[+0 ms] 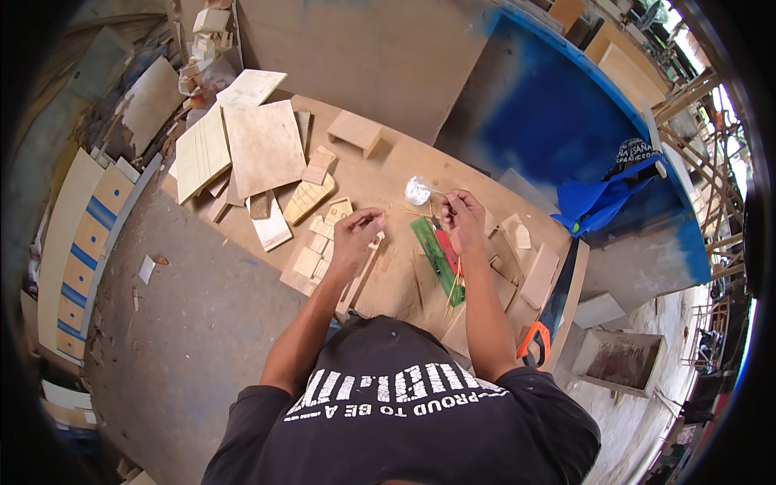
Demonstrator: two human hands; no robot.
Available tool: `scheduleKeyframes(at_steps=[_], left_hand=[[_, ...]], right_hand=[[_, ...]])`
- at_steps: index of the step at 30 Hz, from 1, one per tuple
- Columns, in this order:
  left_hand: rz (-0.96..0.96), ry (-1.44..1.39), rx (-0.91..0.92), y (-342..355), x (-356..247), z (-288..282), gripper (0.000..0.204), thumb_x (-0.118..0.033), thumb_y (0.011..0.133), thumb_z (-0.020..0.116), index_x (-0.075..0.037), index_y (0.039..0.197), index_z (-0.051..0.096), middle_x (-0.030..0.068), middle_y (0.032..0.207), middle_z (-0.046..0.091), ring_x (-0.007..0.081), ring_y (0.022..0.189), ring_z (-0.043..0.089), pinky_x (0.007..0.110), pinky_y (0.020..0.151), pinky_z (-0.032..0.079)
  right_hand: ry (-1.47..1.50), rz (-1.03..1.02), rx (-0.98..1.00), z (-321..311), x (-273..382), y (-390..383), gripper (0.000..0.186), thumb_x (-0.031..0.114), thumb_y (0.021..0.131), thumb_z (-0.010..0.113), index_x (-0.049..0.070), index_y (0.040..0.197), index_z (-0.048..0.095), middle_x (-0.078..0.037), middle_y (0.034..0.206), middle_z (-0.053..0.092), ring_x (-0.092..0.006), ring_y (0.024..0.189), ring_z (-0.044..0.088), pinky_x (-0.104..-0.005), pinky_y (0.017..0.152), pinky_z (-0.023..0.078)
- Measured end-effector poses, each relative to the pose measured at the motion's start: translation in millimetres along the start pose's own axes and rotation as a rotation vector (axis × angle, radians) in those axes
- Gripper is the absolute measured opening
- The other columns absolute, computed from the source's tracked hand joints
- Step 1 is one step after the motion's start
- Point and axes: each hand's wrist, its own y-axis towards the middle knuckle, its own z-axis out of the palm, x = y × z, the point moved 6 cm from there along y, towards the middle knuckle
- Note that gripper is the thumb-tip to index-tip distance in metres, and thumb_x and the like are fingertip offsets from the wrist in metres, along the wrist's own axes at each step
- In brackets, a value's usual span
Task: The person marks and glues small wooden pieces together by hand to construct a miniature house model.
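Left hand (356,241) and right hand (464,222) both curled, can't tell whether either pinches anything; silvery lump (418,190) just off the right hand's 10 o'clock, green strip (439,260) toward its 7, presumably for short reach.

Near the right hand (465,218), a silvery-white rounded object (418,190) is seen on the worktop (404,158); a long green piece (437,260) is laid obliquely beside a red piece (446,249).
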Motion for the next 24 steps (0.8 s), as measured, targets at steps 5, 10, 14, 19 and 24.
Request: scheduleKeyframes(at_steps=[5, 10, 14, 19, 24], left_hand=[[-0.037, -0.195, 0.122, -5, -9, 17, 0.017, -0.002, 0.088, 0.073, -0.005, 0.105, 0.071, 0.0004, 0.091, 0.067, 0.0069, 0.076, 0.060, 0.024, 0.060, 0.047], [-0.084, -0.261, 0.159, -14, -15, 26, 0.013, 0.000, 0.088, 0.073, -0.007, 0.100, 0.072, -0.0060, 0.096, 0.064, 0.0028, 0.072, 0.052, 0.021, 0.056, 0.040], [-0.073, -0.254, 0.196, -16, -19, 32, 0.012, 0.000, 0.088, 0.072, -0.007, 0.098, 0.072, -0.0069, 0.097, 0.062, 0.0021, 0.070, 0.050, 0.021, 0.055, 0.038], [-0.069, -0.246, 0.195, -20, -19, 34, 0.012, 0.000, 0.088, 0.073, -0.008, 0.097, 0.072, -0.0076, 0.097, 0.062, 0.0010, 0.071, 0.049, 0.020, 0.053, 0.036], [-0.084, -0.245, 0.183, -24, -19, 34, 0.011, -0.002, 0.087, 0.074, -0.008, 0.096, 0.072, -0.0079, 0.097, 0.061, 0.0010, 0.071, 0.048, 0.020, 0.053, 0.035]], right_hand=[[0.063, -0.025, 0.053, 32, 15, -55, 0.016, 0.005, 0.094, 0.064, -0.001, 0.108, 0.069, -0.007, 0.089, 0.068, -0.0102, 0.069, 0.059, -0.0225, 0.056, 0.046], [0.035, -0.033, 0.077, 46, 23, -74, 0.015, 0.003, 0.093, 0.065, -0.001, 0.106, 0.070, -0.008, 0.089, 0.068, -0.0098, 0.070, 0.060, -0.0232, 0.057, 0.047], [0.010, -0.024, 0.075, 46, 18, -77, 0.014, 0.003, 0.094, 0.064, -0.002, 0.106, 0.070, -0.007, 0.089, 0.068, -0.0092, 0.070, 0.060, -0.0230, 0.057, 0.047], [-0.026, -0.026, 0.072, 47, 18, -81, 0.014, 0.003, 0.094, 0.064, -0.003, 0.106, 0.070, -0.007, 0.088, 0.068, -0.0089, 0.069, 0.060, -0.0228, 0.057, 0.047], [-0.033, -0.094, 0.078, 50, 20, -82, 0.013, 0.002, 0.093, 0.065, -0.002, 0.105, 0.070, -0.008, 0.091, 0.068, -0.0105, 0.069, 0.059, -0.0225, 0.057, 0.046]])
